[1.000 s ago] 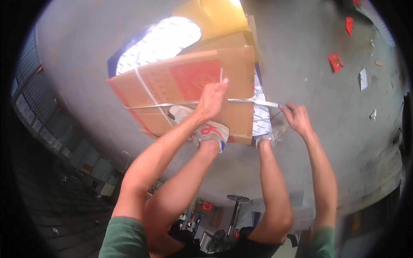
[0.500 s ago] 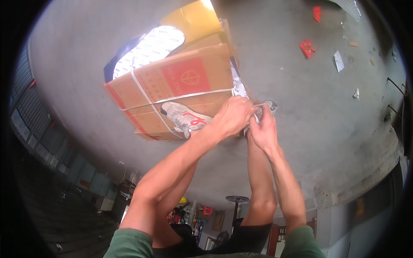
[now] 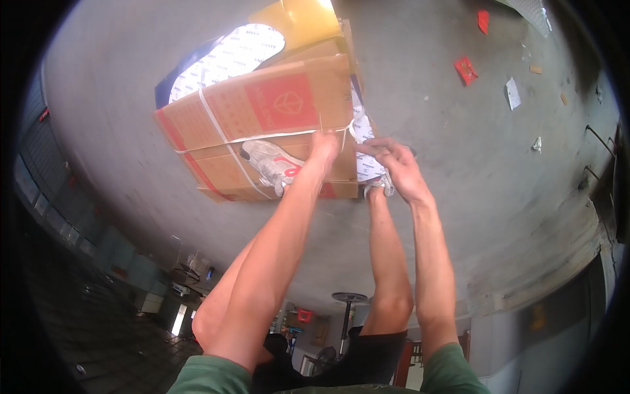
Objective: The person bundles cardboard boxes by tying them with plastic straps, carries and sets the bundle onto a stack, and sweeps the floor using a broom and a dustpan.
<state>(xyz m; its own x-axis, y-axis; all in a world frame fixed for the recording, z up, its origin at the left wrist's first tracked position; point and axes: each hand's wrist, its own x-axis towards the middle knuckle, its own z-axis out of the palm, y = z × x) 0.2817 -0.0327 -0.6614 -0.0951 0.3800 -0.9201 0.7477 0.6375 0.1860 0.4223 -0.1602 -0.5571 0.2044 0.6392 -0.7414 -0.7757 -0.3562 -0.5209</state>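
The box (image 3: 252, 118), brown cardboard with red print, lies on the floor (image 3: 499, 184) ahead of the person. A white strap (image 3: 279, 135) runs across its face and crosses another length of strap toward the left. The left hand (image 3: 323, 148) is closed on the strap near the box's right end. The right hand (image 3: 397, 164) is just beyond that end, fingers nearly straight and close together; I cannot tell whether they grip anything. The left shoe (image 3: 269, 161) is on the box's face, the right shoe (image 3: 377, 186) by its right end. A white sheet (image 3: 226, 62) with small print and a yellow sheet (image 3: 302, 26) show beyond the box's far edge.

The floor is bare grey, smooth-looking, with darker stains toward the right. Litter is scattered there, well apart from the box: a red wrapper (image 3: 466, 70), a red scrap (image 3: 483, 21), a white paper (image 3: 512, 94), a small brown piece (image 3: 536, 69) and a crumpled white bit (image 3: 537, 144). Behind the person, a round-topped stand (image 3: 348, 297) rises near a red object (image 3: 304, 315). Ribbed panels (image 3: 39, 131) line the left side, in shadow.
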